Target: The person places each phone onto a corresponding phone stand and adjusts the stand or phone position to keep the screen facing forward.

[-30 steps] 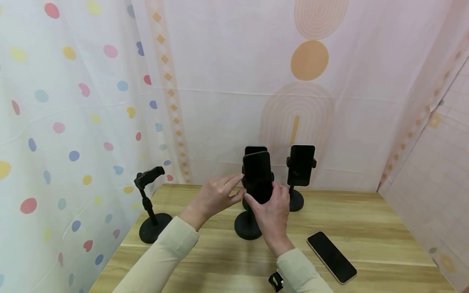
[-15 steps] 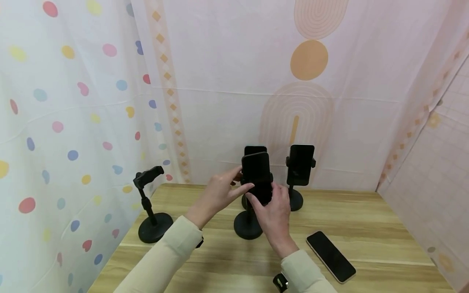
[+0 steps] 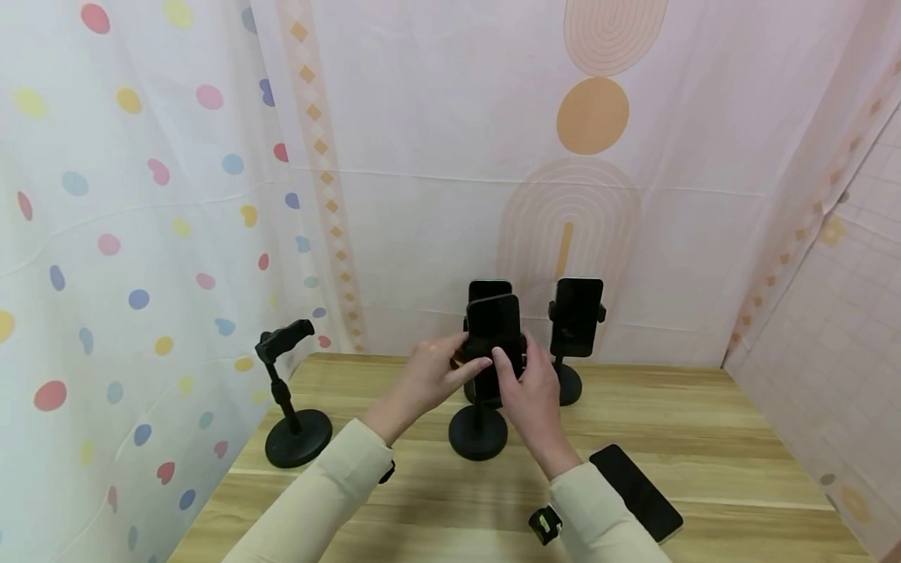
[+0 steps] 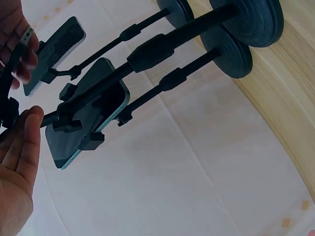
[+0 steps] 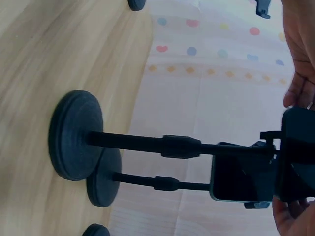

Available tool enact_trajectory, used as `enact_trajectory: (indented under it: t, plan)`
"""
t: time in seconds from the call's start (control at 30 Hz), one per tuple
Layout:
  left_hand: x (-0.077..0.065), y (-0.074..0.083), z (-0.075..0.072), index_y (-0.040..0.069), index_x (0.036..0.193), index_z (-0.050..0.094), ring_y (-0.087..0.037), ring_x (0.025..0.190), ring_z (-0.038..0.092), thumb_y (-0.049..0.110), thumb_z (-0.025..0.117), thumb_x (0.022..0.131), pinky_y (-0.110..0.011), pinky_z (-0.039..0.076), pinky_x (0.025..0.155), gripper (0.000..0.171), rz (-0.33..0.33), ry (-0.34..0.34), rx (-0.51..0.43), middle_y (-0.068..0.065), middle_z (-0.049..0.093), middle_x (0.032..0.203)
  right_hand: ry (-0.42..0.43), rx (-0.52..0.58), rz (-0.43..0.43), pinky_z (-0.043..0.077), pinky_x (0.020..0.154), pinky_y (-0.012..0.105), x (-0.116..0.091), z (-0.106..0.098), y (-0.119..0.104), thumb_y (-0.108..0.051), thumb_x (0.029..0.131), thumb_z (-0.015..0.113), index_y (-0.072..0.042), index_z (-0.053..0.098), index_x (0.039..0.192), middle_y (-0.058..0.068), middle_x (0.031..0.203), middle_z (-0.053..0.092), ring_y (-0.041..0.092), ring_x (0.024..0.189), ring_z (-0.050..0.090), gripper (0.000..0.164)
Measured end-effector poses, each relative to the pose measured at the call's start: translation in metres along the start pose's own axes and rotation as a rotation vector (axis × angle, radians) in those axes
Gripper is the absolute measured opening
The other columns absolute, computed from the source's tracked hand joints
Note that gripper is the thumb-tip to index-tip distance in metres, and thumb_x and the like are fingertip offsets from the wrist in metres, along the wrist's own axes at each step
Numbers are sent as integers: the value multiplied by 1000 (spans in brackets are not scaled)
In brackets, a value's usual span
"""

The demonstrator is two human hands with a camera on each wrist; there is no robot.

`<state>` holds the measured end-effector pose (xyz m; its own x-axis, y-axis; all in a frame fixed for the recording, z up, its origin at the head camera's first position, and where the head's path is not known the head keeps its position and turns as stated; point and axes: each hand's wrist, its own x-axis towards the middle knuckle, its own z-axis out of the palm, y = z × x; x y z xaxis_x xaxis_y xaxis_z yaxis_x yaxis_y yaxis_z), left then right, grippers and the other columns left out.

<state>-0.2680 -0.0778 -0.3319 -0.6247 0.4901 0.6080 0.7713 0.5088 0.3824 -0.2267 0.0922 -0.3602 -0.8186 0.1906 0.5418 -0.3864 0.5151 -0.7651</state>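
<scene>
A black-screened smartphone (image 3: 493,315) sits upright in the front phone stand (image 3: 478,432), a round black base with a thin pole. My left hand (image 3: 428,375) grips the phone and its clamp from the left, thumb on the lower screen and fingers behind. From the right, my right hand (image 3: 533,389) holds it, thumb on the screen and fingers along the side. In the left wrist view, fingers of my left hand (image 4: 22,162) lie at the top of the pole. In the right wrist view, the phone (image 5: 300,155) stands between both hands, its edge toward the camera.
Behind it, two more stands hold smartphones, one partly hidden (image 3: 489,288) and one at the right (image 3: 577,317). An unloaded phone stand (image 3: 299,438) is at the left. Another smartphone (image 3: 637,491) lies on the wooden table (image 3: 732,469), partly under the right sleeve. Curtains (image 3: 422,234) hang behind.
My right hand has shifted up from the phone's lower corner, its thumb now on the screen. My left thumb has moved from the phone's edge onto its front.
</scene>
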Motion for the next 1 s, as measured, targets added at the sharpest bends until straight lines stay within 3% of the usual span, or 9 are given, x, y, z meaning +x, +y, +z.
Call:
enact_trajectory:
  t: [0.07, 0.27, 0.6, 1.0]
  plan:
    - [0, 0, 0, 4, 106, 67, -12, 69, 66, 26, 71, 93, -22, 52, 60, 25, -13, 12, -16, -3, 69, 83, -35, 39, 19, 48, 92, 51, 3, -2, -2, -42, 101, 56, -1, 42, 148, 20, 136, 54, 34, 113, 58, 64]
    - [-2, -1, -2, 6, 102, 67, -10, 66, 64, 24, 71, 93, -24, 51, 57, 21, -60, 28, -47, -1, 66, 78, -56, 101, 7, 51, 89, 49, 9, -4, -3, -35, 103, 56, -2, 49, 143, 18, 127, 60, 31, 108, 63, 53]
    - [-5, -8, -7, 6, 112, 69, -8, 64, 58, 25, 68, 96, -27, 50, 57, 25, -104, 60, -101, 3, 65, 77, -63, 136, 46, 54, 83, 46, 9, -2, -5, -34, 103, 56, -3, 56, 136, 16, 120, 65, 28, 101, 66, 46]
    - [-8, -9, -15, 6, 112, 69, -12, 74, 64, 25, 68, 96, -32, 53, 66, 25, -252, 52, -179, 0, 70, 87, -80, 151, 54, 51, 78, 38, 8, 2, -10, -30, 100, 61, -2, 60, 128, 10, 106, 66, 22, 92, 62, 39]
